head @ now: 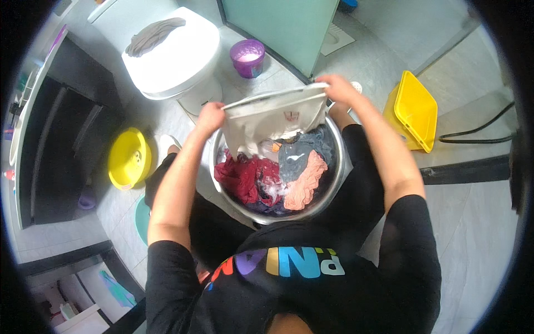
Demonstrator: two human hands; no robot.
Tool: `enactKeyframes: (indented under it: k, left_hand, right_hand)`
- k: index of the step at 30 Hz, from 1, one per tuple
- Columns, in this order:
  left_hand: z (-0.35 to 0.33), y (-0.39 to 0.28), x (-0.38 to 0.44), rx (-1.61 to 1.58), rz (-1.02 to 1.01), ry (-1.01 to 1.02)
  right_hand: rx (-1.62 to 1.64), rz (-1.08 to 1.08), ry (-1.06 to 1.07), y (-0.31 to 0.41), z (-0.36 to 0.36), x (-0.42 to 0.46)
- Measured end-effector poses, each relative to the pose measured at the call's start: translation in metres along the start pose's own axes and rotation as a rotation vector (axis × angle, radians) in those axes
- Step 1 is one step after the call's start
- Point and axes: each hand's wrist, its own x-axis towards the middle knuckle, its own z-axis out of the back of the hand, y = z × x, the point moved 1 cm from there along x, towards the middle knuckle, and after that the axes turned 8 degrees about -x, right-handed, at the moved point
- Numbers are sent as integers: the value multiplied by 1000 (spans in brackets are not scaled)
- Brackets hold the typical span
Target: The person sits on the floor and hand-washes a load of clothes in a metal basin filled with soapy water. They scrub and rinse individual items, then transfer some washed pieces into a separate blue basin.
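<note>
A wet off-white garment (271, 117) with a small dark print hangs stretched between my two hands. My left hand (210, 118) grips one end of its upper edge, and my right hand (338, 88) grips the other. Its lower part reaches down into a round metal basin (343, 167) between my legs. Inside the basin lie a dark red cloth (238, 177), a grey-blue garment (298, 156) and a salmon-pink cloth (306, 181), with soap suds (272, 188) among them. Darker fabric at the bottom is partly hidden.
A purple bucket (249, 69) with whitish contents stands beyond the basin, beside a toilet (187, 46) with a grey cloth (154, 35) on its lid. A yellow basin (129, 158) and part of a teal basin (142, 219) are at left. A yellow bin (413, 112) stands right, near a glass partition (279, 33).
</note>
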Motion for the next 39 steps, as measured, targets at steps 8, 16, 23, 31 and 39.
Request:
enactKeyframes:
  k: [8, 16, 23, 31, 39]
  left_hand:
    - [-136, 129, 53, 124, -42, -85]
    - [-228, 126, 57, 395, 88, 234]
    - [-255, 166, 108, 268, 293, 474]
    - [-240, 174, 102, 237, 286, 372]
    - [-218, 123, 5, 441, 255, 365]
  right_hand:
    - [-221, -53, -54, -20, -183, 32]
    - [-426, -92, 112, 32, -296, 42]
    - [-200, -168, 439, 9, -334, 110]
    - [31, -42, 385, -46, -324, 97]
    - [-284, 418, 425, 13, -220, -19]
